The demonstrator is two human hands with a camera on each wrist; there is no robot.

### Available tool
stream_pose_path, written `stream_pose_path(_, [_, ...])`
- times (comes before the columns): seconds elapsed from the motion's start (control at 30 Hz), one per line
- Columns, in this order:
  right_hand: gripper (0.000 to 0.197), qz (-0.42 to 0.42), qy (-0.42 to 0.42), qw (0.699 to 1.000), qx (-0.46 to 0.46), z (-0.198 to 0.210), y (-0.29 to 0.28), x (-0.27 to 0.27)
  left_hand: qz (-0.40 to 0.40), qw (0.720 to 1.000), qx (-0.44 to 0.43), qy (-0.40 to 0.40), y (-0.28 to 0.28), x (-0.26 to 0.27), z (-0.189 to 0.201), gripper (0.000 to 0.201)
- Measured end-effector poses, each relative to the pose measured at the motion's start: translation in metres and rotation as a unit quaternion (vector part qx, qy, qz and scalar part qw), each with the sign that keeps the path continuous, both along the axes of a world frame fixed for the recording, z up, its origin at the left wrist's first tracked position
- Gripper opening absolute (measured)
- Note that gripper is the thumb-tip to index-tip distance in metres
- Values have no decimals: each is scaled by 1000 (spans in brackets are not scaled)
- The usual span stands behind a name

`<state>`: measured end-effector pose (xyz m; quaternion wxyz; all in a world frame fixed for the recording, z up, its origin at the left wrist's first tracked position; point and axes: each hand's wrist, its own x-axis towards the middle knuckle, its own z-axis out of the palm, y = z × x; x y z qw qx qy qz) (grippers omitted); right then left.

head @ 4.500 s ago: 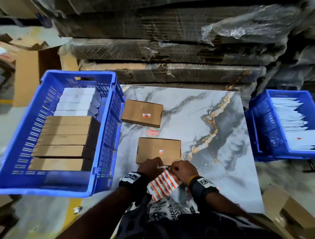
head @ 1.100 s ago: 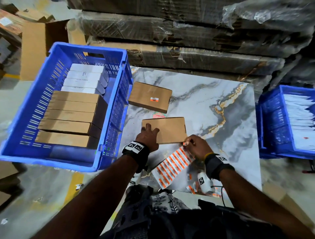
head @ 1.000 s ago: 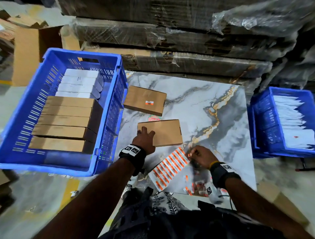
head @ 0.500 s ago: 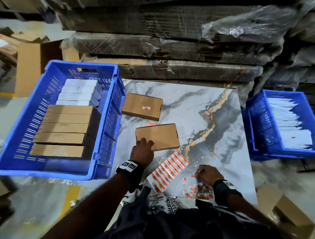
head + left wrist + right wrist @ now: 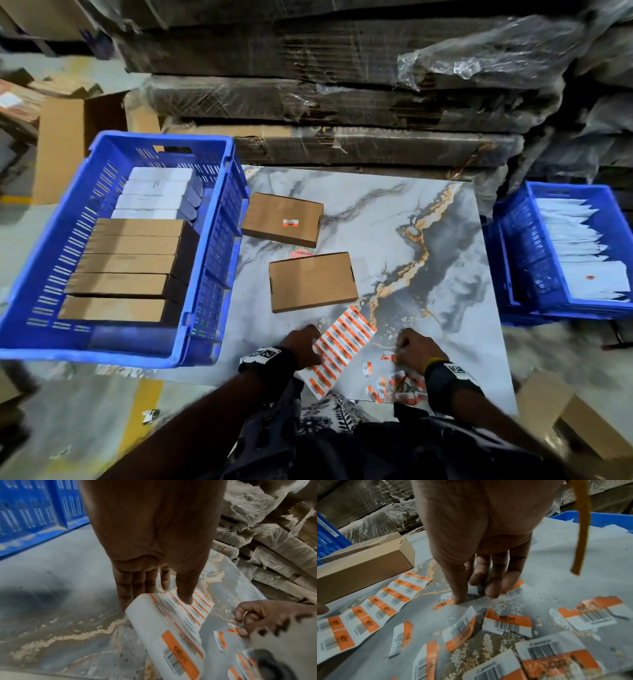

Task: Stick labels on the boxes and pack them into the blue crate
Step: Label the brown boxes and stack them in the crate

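left hand (image 5: 150, 555) pinching label sheet (image 5: 342, 349), thin, floppy | right hand (image 5: 479, 547) fingertips pressing loose sticker (image 5: 443, 602); lifting by corner advisable

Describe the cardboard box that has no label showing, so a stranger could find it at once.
Start at the grey marble-patterned slab between the two blue crates. Two flat brown cardboard boxes lie on it; take the nearer one, just beyond the orange-and-white label sheet. Its top is bare, while the farther box shows a sticker.
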<state>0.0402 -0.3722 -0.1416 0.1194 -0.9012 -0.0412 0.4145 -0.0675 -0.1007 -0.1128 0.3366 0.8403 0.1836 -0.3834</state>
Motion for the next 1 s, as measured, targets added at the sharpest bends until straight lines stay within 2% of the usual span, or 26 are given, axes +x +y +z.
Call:
stream_pose_path(0.07, [18,-30,7,999,29,5,-1,3,21,1000,-2,-12,2,0,0,56])
stream_pose_path(0.17, [3,-71,-49,995,52,17,2,10,30,997,-40,-56,6,2,2,56])
stream_pose_path(0.23, [15,-66,-68,994,55,32,15,7,15,993,-74,-91,7,6,5,56])
stream_pose_path(0.3, [23,-98,-2,986,132,48,35,-6,0,985,-110,-130,8,11,9,56])
stream_pose_path(0.37, [29,-193,109,945,241,61,57,-24,11,972,-166,-163,10,15,16,56])
stream_pose_path(0.47, [35,-325,189,863,338,61,78,-43,23,949,-229,-214,16,21,31,54])
stream_pose_path(0.53, [43,-386,200,810,393,57,87,-47,31,943,-234,-234,20,28,37,53])
stream_pose_path(0.6, [57,-438,153,773,433,56,94,-42,46,939,-225,-256,23,33,41,49])
stream_pose_path(0.63, [66,-447,109,774,435,63,96,-38,59,936,-223,-267,25,36,43,47])
stream_pose_path(0.7, [69,-444,31,784,433,77,99,-28,102,931,-224,-271,27,40,49,43])
stream_pose_path(0.8, [64,-436,-48,793,424,89,102,-17,136,925,-262,-239,29,43,58,49])
stream_pose_path(1.0, [49,-413,-148,796,417,105,116,-9,128,929,-301,-172,32,48,78,62])
